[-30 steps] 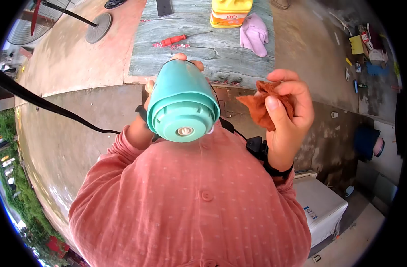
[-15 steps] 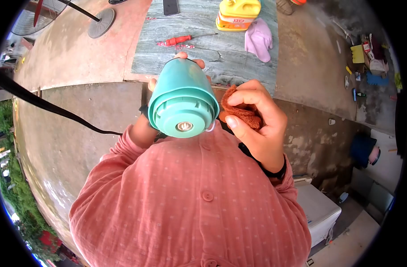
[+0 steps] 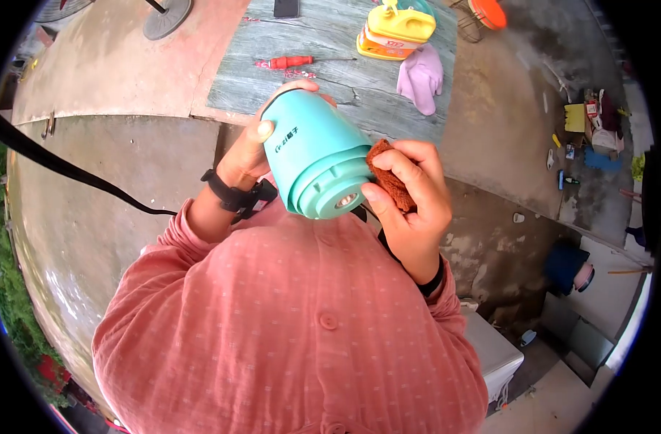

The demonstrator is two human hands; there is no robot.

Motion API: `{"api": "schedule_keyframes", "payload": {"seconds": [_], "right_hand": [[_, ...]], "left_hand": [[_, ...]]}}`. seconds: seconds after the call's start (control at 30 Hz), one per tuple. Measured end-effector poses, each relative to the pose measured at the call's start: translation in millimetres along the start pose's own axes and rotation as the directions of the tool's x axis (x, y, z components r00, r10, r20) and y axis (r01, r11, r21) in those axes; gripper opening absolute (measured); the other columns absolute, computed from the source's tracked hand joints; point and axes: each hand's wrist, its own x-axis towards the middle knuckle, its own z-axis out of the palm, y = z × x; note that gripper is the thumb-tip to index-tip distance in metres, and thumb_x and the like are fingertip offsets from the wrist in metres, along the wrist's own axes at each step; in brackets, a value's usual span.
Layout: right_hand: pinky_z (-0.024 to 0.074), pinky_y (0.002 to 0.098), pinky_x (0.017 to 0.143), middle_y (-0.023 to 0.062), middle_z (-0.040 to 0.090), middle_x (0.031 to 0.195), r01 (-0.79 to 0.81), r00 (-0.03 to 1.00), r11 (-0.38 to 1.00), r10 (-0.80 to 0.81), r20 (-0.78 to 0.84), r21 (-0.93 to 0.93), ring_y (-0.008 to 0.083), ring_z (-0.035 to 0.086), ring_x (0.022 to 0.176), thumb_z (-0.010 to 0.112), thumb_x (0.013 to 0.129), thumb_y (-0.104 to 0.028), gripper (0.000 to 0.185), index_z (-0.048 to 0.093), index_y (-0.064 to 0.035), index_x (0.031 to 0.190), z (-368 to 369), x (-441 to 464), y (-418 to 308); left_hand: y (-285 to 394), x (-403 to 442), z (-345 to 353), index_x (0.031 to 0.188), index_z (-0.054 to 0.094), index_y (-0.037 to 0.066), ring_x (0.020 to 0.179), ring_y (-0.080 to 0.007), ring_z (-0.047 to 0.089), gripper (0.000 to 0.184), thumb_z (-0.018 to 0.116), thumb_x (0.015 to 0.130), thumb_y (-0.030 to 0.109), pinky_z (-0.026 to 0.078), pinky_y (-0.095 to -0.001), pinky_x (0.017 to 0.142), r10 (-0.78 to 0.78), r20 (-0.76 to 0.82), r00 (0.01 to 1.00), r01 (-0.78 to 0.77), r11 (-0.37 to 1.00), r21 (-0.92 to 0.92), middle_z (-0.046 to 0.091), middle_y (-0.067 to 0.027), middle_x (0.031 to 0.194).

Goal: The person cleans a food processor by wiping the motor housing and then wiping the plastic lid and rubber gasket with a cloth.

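Observation:
My left hand is wrapped round the far end of a teal blender base, held tilted in front of my chest. Dark lettering shows on its side, and its stepped end with a metal coupling points down towards me and to the right. A rust-brown cloth is pinched between the thumb and fingers of my right hand. The cloth is at the right edge of the base's stepped rim, seemingly touching it.
Beyond my hands is a grey wood-patterned table. On it lie a red-handled screwdriver, a yellow jug, a lilac cloth and a dark phone. At lower right stands a white cabinet.
The blender base has turned, bringing its lettered side into view and swinging its coupling end to the right. The brown cloth has come against its rim. My view has shifted slightly.

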Motion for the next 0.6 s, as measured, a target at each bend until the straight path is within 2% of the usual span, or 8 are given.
{"api": "schedule_keyframes", "payload": {"seconds": [0.23,0.4,0.43,0.47,0.5,0.57,0.6], "right_hand": [[0.0459,0.0287,0.066,0.0126,0.052,0.095,0.055,0.996,0.998,-0.055,-0.067,-0.003,0.0223,0.055,0.079,0.070,0.065,0.005,0.037,0.058,0.0014,0.100,5,3,-1],[0.0443,0.0280,0.064,0.0109,0.050,0.093,0.049,0.999,0.996,-0.050,0.011,0.081,0.0199,0.052,0.076,0.060,0.068,0.009,0.031,0.059,0.0009,0.099,4,7,-4],[0.0411,0.0258,0.059,0.0097,0.049,0.090,0.062,0.998,0.990,-0.065,0.024,0.126,0.0174,0.049,0.070,0.058,0.070,0.008,0.027,0.060,0.0002,0.095,6,7,-2],[0.0397,0.0256,0.061,0.0097,0.049,0.090,0.090,0.989,0.993,-0.098,0.113,0.079,0.0161,0.047,0.070,0.056,0.071,0.006,0.022,0.060,-0.0009,0.091,4,9,-5],[0.0382,0.0253,0.063,0.0096,0.048,0.090,0.125,0.971,0.991,-0.130,0.201,0.038,0.0148,0.045,0.070,0.054,0.072,0.004,0.017,0.060,-0.0019,0.087,3,11,-7],[0.0376,0.0253,0.065,0.0098,0.048,0.091,0.199,0.939,0.980,-0.186,0.290,-0.016,0.0139,0.044,0.071,0.050,0.073,0.004,0.014,0.060,-0.0026,0.082,0,13,-5],[0.0379,0.0263,0.068,0.0109,0.047,0.092,-0.021,0.987,0.899,-0.051,0.152,0.437,0.0139,0.044,0.073,0.046,0.074,0.004,0.013,0.056,-0.0020,0.081,0,10,0]], "left_hand": [[7,3,9,0.125,0.039,0.008,0.104,-0.0275,0.053,0.079,0.068,0.065,0.051,0.047,-0.0384,0.086,0.054,-0.037,0.998,-0.054,0.998,0.026,0.049,-0.0171,0.115],[5,1,8,0.124,0.040,0.007,0.103,-0.0265,0.053,0.076,0.066,0.067,0.050,0.046,-0.0376,0.087,0.053,-0.038,0.998,-0.052,0.999,0.015,0.050,-0.0163,0.114],[5,1,6,0.125,0.037,0.009,0.103,-0.0277,0.052,0.079,0.064,0.066,0.054,0.046,-0.0387,0.087,0.015,-0.033,0.999,-0.011,0.995,0.096,0.047,-0.0171,0.115],[5,1,5,0.126,0.035,0.011,0.104,-0.0289,0.050,0.082,0.061,0.066,0.059,0.046,-0.0398,0.086,-0.024,-0.033,0.999,0.030,0.984,0.178,0.043,-0.0178,0.117],[2,2,3,0.126,0.035,0.011,0.104,-0.0289,0.050,0.082,0.061,0.066,0.059,0.046,-0.0398,0.086,-0.025,-0.034,0.999,0.031,0.984,0.177,0.043,-0.0178,0.117],[-5,3,1,0.127,0.035,0.011,0.104,-0.0294,0.050,0.080,0.061,0.067,0.057,0.047,-0.0399,0.085,-0.115,-0.038,0.993,0.119,0.988,0.094,0.044,-0.0174,0.116],[-7,3,4,0.127,0.035,0.011,0.104,-0.0294,0.050,0.080,0.061,0.067,0.057,0.047,-0.0399,0.085,-0.117,-0.037,0.992,0.120,0.988,0.093,0.044,-0.0174,0.116]]}}
